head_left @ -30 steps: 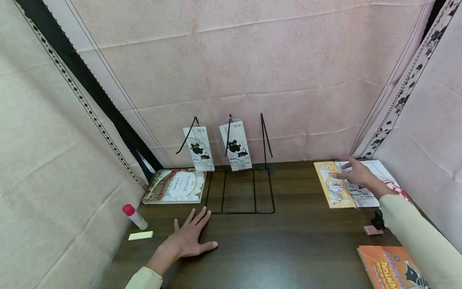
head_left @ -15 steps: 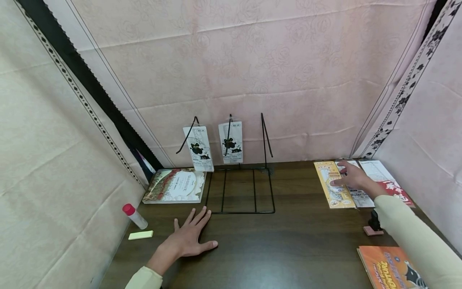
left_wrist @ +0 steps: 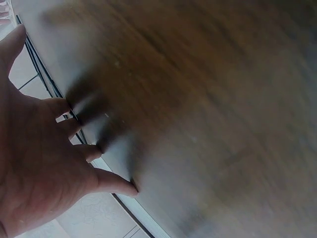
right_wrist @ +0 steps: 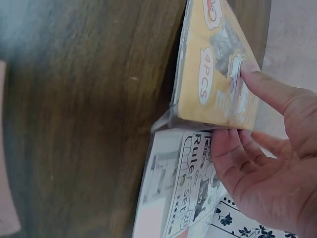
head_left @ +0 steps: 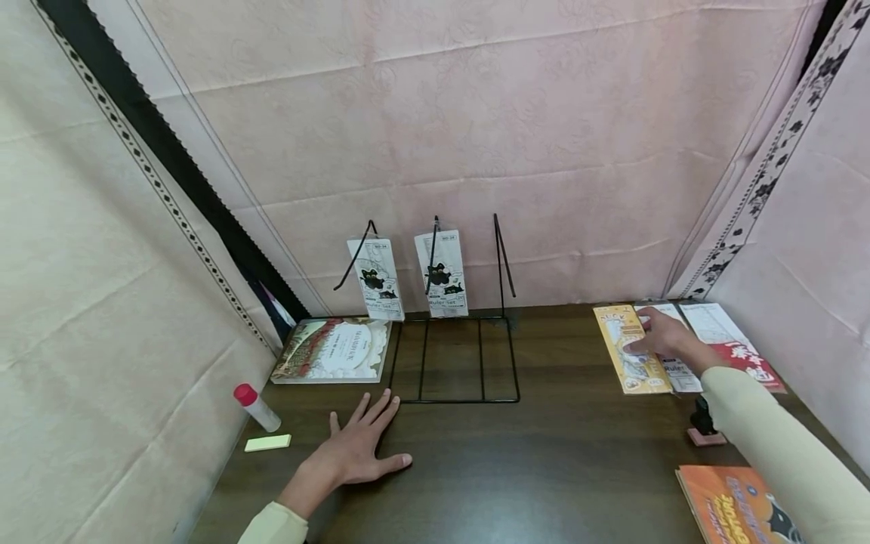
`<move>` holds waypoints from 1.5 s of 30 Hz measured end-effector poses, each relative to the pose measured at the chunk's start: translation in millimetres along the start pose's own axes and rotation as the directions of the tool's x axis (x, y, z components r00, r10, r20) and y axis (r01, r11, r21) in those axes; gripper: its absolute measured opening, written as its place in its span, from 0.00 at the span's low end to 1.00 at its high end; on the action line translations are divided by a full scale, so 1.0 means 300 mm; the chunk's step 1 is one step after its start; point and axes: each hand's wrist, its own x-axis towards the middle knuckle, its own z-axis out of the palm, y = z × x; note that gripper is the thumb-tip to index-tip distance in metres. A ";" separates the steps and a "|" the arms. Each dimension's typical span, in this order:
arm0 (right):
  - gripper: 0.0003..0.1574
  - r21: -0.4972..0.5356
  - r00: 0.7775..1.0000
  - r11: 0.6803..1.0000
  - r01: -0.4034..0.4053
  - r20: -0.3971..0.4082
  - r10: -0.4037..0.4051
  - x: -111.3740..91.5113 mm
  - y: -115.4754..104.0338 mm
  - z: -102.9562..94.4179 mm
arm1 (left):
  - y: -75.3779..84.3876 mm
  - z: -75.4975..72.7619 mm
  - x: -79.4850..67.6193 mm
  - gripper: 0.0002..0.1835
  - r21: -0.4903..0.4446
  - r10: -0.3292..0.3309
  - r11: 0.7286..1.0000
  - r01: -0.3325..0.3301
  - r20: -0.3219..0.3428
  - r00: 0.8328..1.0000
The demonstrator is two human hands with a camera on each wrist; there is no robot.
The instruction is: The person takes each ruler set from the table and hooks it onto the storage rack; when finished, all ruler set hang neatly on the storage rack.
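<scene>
My right hand (head_left: 662, 334) pinches the edge of a yellow ruler set pack (head_left: 633, 366), thumb on its front and fingers curled at its side, as the right wrist view shows. Beside it lies a white ruler set pack (right_wrist: 190, 173), partly hidden by the hand; farther right is a red-and-white pack (head_left: 751, 363). My left hand (head_left: 356, 451) rests on the table with fingers spread, its fingertips right at the front corner of a black wire rack (head_left: 451, 401). From two of the rack's hooks hang white ruler set packs, one left (head_left: 378, 264) and one in the middle (head_left: 448, 257); the right hook is bare.
A picture-covered book (head_left: 343, 351) lies left of the rack. Nearer on the left are a red-capped glue stick (head_left: 260, 409) and a pale green strip (head_left: 267, 443). A pink block (head_left: 707, 437) and an orange book (head_left: 730, 502) lie at right. Cloth walls (head_left: 476, 136) enclose the table.
My right hand has shifted slightly left and down from over the white pack to the yellow pack's edge. The middle hanging pack has swung a little. My left hand stays put.
</scene>
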 end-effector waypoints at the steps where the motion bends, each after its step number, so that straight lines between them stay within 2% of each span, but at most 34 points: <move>1: 0.64 -0.004 1.000 1.000 -0.008 0.003 0.008 -0.004 -0.002 -0.001 | 0.000 0.001 0.000 0.53 -0.001 0.000 1.000 0.000 0.003 1.000; 5: 0.66 -0.012 1.000 1.000 -0.022 0.006 0.022 -0.023 -0.014 -0.007 | 0.002 0.000 0.000 0.53 -0.005 -0.003 1.000 0.003 0.009 1.000; 17: 0.61 0.003 0.999 0.999 -0.039 0.022 0.039 -0.031 -0.026 -0.011 | 0.004 0.000 0.001 0.53 0.006 0.000 1.000 0.000 -0.001 1.000; 22: 0.61 -0.002 1.000 1.000 -0.014 0.000 0.014 -0.034 -0.021 -0.006 | 0.003 0.003 0.001 0.53 0.003 0.000 1.000 0.000 0.005 1.000; 29: 0.57 0.083 0.999 0.996 0.014 -0.043 -0.010 -0.036 -0.011 0.011 | 0.003 0.004 0.001 0.53 0.007 0.001 1.000 -0.001 -0.002 1.000; 36: 0.47 0.143 0.991 0.983 0.118 -0.078 -0.108 -0.038 -0.016 0.018 | 0.005 0.002 -0.002 0.53 0.013 0.000 1.000 0.000 -0.014 1.000; 40: 0.43 0.146 0.990 0.981 0.131 -0.075 -0.121 -0.036 -0.019 0.019 | 0.007 0.002 -0.004 0.53 0.010 0.000 1.000 0.000 -0.015 1.000; 45: 0.40 0.202 0.989 0.969 0.144 -0.054 -0.136 -0.037 -0.030 0.020 | 0.009 0.002 -0.003 0.53 0.007 0.002 1.000 -0.002 -0.014 1.000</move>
